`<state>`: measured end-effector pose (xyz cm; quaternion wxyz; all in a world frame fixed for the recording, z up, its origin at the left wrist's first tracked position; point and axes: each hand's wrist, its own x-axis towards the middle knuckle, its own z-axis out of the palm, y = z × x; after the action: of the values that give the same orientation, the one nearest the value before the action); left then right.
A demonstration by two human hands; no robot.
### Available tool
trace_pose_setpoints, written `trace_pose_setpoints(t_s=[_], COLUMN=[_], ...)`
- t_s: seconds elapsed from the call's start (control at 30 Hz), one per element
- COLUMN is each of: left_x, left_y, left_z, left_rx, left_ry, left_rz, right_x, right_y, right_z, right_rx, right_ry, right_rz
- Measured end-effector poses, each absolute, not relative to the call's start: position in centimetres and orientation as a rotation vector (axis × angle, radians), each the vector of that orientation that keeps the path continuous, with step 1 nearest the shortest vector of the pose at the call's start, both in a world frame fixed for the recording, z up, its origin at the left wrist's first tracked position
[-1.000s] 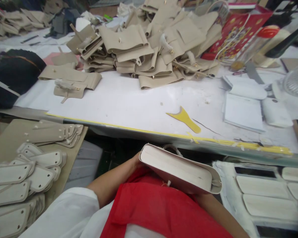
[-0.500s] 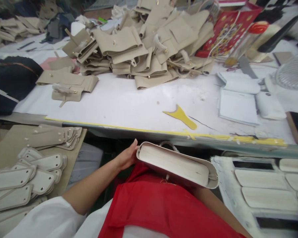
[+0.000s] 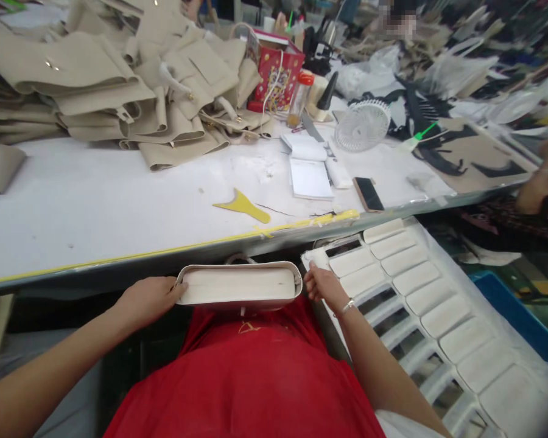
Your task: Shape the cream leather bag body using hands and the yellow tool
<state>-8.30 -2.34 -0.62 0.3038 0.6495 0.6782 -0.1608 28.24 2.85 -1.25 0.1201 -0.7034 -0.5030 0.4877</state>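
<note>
White desk [image 3: 109,213] beyond; before the red apron [image 3: 251,371], left hand [image 3: 148,300] pinches the cream bag [image 3: 242,285] by its left end, presumably steadying it; right hand [image 3: 323,287], loosely curled, seemingly empty, is just beside its right end.

Near is one cream rectangular bag [image 3: 242,285]; farther lie one yellow fork-ended flat tool [image 3: 249,207] and one black-screened phone [image 3: 369,194]; far are one round white fan [image 3: 363,126] and one red-lidded clear jar [image 3: 298,104].
</note>
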Motion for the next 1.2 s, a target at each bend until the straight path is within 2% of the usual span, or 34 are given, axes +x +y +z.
trace_pose_setpoints(t_s=[0.07, 0.17, 0.27, 0.6, 0.8, 0.97, 1.13, 1.2], left_x=[-8.0, -7.8, -7.8, -7.7, -7.3, -7.4, -7.4, -7.4], left_y=[-2.6, -3.0, -3.2, -3.4, -2.9, -2.5, -2.2, -2.0], left_z=[-0.5, -0.6, -0.8, -0.7, -0.5, -0.6, -0.3, -0.4], left_rx=[1.732, 1.750, 1.750, 1.714, 1.799, 1.821, 1.790, 1.795], left_ry=[1.828, 1.858, 1.878, 1.893, 1.936, 1.935, 1.888, 1.884], left_rz=[-0.441, -0.432, -0.414, -0.300, -0.462, -0.494, -0.382, -0.339], right_x=[28.0, 26.5, 24.9, 24.6, 24.1, 24.5, 25.9, 26.4], right_y=[2.6, 2.2, 1.7, 1.4, 1.0, 1.4, 0.9, 0.9], right_z=[0.3, 2.3, 2.7, 1.4, 1.0, 0.8, 0.2, 0.0], right_rx=[-2.072, -2.084, -2.141, -2.197, -2.310, -2.301, -2.075, -2.039], right_ry=[-1.735, -2.407, -2.676, -2.681, -2.620, -2.572, -2.108, -1.913], right_rz=[1.318, 0.823, 0.476, 0.596, 0.496, 0.614, 1.435, 1.608])
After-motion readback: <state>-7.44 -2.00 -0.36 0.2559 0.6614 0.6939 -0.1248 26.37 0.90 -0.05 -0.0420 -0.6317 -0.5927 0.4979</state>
